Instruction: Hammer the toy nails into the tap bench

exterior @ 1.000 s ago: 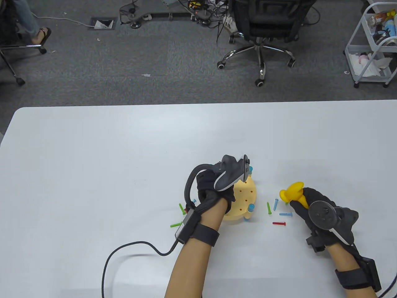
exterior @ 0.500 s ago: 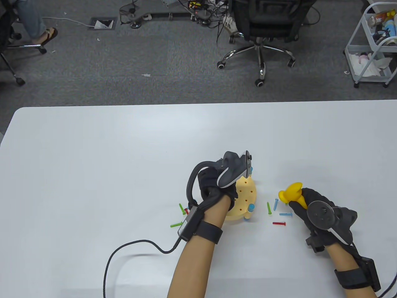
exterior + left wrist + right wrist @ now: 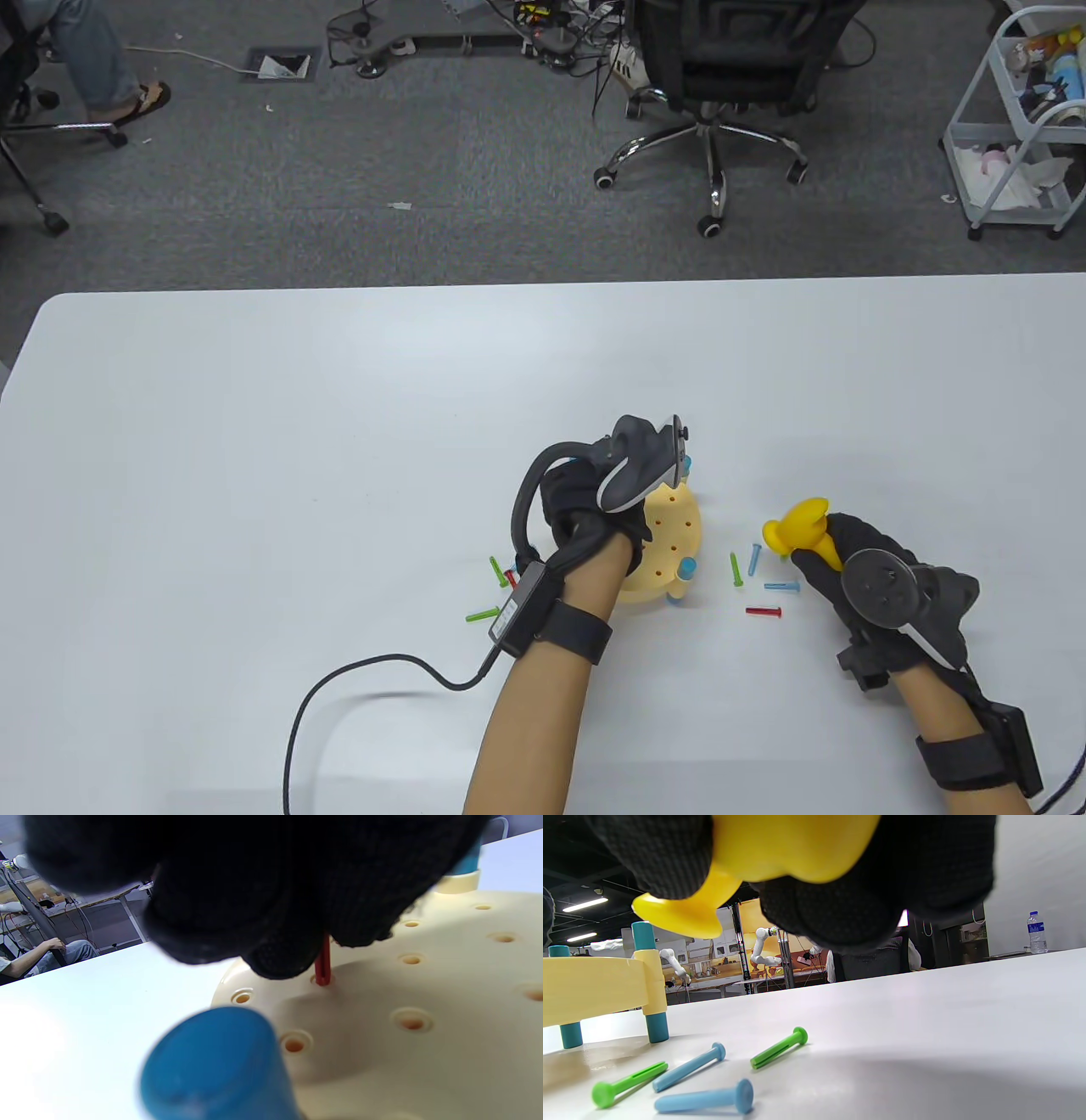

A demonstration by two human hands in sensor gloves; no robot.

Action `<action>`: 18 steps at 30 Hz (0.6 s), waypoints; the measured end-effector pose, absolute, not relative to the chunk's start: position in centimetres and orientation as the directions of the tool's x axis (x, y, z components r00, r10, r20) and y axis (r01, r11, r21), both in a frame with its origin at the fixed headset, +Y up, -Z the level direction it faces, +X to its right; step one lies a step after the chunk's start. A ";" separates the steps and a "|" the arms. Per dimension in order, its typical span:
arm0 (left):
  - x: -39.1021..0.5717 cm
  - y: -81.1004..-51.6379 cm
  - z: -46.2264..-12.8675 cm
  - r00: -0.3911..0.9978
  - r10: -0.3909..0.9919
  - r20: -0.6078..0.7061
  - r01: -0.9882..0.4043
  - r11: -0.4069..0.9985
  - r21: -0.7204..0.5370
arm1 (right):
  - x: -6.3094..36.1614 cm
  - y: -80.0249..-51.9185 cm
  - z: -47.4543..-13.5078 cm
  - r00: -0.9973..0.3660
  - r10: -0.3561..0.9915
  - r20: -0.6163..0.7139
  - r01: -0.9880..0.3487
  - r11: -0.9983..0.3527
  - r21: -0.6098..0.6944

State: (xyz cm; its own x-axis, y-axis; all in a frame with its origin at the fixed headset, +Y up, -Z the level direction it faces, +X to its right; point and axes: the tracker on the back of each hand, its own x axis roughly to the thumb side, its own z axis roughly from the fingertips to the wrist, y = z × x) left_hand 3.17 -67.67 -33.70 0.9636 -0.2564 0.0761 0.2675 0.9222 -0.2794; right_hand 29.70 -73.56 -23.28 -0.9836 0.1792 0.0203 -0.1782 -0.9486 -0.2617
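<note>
The round yellow tap bench [image 3: 670, 543] stands on blue legs at the table's front centre, and its holed top fills the left wrist view [image 3: 424, 1005]. My left hand [image 3: 594, 509] rests over the bench's left side and pinches a red toy nail [image 3: 323, 961] upright, its tip in a hole. My right hand [image 3: 857, 560] grips the yellow toy hammer [image 3: 797, 528] to the right of the bench, just above the table; the hammer also shows in the right wrist view [image 3: 780, 853].
Loose nails lie right of the bench: green [image 3: 735, 569], blue [image 3: 753, 559], blue [image 3: 781, 586] and red [image 3: 763, 610]. More green nails [image 3: 484, 613] and a red one lie left of it. The left glove's black cable [image 3: 365, 679] loops across the front table.
My left hand has shifted slightly right and further over the bench. My right hand with the hammer has barely moved.
</note>
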 end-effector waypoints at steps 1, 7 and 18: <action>3.1 -67.7 -33.7 0.965 -0.252 0.073 0.262 0.923 -0.282 | 29.7 -73.6 -23.3 -0.984 0.179 0.020 -0.178 -0.949 -0.260; 3.3 -68.4 -33.9 0.966 -0.249 0.077 0.260 0.928 -0.267 | 29.7 -73.6 -23.3 -0.984 0.177 0.020 -0.176 -0.950 -0.259; 2.7 -68.4 -33.7 0.969 -0.227 0.095 0.243 0.940 -0.239 | 29.6 -73.6 -23.3 -0.984 0.175 0.022 -0.175 -0.950 -0.258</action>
State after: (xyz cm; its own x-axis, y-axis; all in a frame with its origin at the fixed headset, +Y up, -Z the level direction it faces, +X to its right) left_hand 2.71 -68.40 -33.70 0.9694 -0.2265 0.0948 0.2430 0.9400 -0.2393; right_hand 29.63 -73.64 -23.29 -0.9843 0.1749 0.0222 -0.1747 -0.9502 -0.2581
